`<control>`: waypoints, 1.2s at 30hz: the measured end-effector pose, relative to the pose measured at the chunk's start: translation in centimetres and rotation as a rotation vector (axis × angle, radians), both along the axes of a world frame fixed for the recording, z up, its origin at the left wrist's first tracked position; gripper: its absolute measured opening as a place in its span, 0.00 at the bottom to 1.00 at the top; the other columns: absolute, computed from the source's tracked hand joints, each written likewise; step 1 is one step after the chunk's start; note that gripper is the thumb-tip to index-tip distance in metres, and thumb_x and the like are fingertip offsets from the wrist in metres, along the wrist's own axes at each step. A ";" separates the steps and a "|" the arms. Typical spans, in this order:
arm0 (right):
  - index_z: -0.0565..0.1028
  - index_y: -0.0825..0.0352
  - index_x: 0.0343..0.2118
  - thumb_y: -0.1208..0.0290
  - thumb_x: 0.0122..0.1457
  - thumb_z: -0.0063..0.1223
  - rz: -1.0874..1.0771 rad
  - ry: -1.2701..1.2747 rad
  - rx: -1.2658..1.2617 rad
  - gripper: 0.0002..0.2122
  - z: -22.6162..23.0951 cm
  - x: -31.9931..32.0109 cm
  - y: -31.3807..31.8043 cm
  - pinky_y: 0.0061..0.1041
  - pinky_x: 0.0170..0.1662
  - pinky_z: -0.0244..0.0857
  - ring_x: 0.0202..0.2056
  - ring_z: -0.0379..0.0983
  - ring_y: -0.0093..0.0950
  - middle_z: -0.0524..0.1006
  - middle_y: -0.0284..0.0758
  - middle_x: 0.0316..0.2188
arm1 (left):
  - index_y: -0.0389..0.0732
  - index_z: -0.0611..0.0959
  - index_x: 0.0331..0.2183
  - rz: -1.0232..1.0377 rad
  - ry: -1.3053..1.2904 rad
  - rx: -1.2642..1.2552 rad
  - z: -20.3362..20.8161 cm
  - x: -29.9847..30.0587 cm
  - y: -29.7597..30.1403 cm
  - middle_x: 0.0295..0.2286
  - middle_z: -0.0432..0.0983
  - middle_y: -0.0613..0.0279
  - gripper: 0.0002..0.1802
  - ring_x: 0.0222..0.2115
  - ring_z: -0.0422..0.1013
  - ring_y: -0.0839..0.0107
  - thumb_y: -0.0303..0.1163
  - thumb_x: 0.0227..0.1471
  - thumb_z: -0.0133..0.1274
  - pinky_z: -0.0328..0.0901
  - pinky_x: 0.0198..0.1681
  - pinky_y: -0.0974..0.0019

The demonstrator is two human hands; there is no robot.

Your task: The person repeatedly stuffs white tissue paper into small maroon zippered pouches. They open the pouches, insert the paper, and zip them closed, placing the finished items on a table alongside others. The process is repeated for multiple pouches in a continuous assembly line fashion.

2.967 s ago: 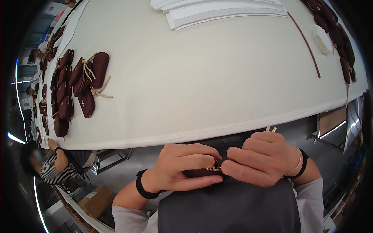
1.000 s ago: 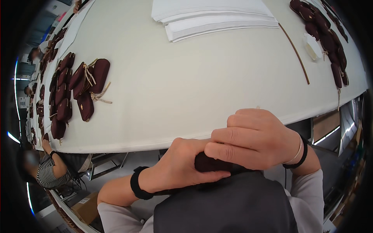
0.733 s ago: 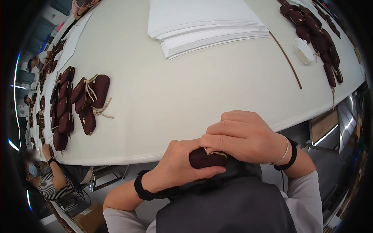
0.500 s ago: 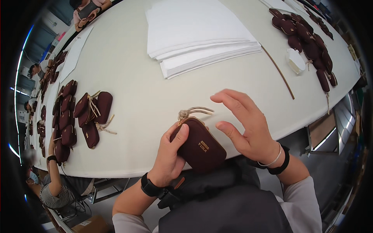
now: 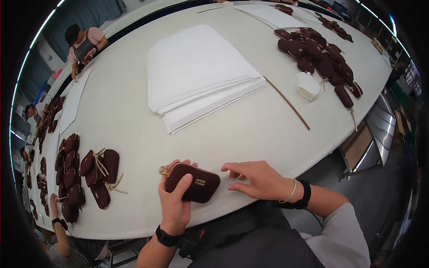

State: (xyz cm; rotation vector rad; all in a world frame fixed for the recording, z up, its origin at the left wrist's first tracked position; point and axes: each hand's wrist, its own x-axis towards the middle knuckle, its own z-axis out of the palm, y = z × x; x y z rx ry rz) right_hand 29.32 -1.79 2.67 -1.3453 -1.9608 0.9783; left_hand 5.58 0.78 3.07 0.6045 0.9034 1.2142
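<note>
My left hand (image 5: pixel 175 196) grips a small dark maroon zip pouch (image 5: pixel 202 187) near the table's front edge, thumb across its front. Gold-coloured lettering sits on the pouch's face, and a gold zip runs along its upper edge. A beige knotted cord (image 5: pixel 164 170) shows at its left end, partly behind my fingers. Just right of the pouch, my right hand (image 5: pixel 257 179) hovers with nothing in it, thumb and forefinger apart and pointing toward the pouch without touching it.
Similar pouches (image 5: pixel 100 172) lie at the left beside rows of more (image 5: pixel 70 165). White sheets (image 5: pixel 201 71) are stacked mid-table, with a thin brown strip (image 5: pixel 288 103) alongside. A white roll-like item (image 5: pixel 308 85) and a pouch heap (image 5: pixel 324 58) sit at the right. Co-workers (image 5: pixel 85 47) stand along the left.
The view has tilted up and shifted. My left hand has turned the pouch to lie more level, its cord end now at the left. My right hand has lowered beside it.
</note>
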 end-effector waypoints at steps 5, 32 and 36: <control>0.72 0.63 0.54 0.67 0.53 0.65 -0.281 -0.498 0.441 0.25 1.1 10.8 4.0 0.38 0.59 0.62 0.58 0.64 0.45 0.68 0.46 0.56 | 0.38 0.82 0.43 0.148 1.094 0.964 0.2 -3.9 3.0 0.43 0.81 0.51 0.20 0.48 0.76 0.55 0.20 0.45 0.65 0.67 0.57 0.52; 0.65 0.50 0.63 0.47 0.48 0.61 -0.694 -1.019 0.126 0.37 -2.8 30.6 13.3 0.48 0.58 0.61 0.52 0.69 0.55 0.69 0.51 0.55 | 0.36 0.73 0.58 -0.180 1.268 0.670 -3.1 -5.7 -1.1 0.57 0.67 0.50 0.54 0.53 0.65 0.52 0.50 0.31 0.75 0.62 0.58 0.54; 0.69 0.55 0.61 0.53 0.49 0.64 -0.495 -0.777 0.336 0.34 2.4 21.9 11.7 0.42 0.57 0.61 0.52 0.69 0.48 0.71 0.48 0.53 | 0.37 0.68 0.61 -0.214 1.180 0.662 -3.5 -6.8 -2.3 0.57 0.67 0.50 0.60 0.54 0.64 0.53 0.46 0.27 0.77 0.61 0.60 0.55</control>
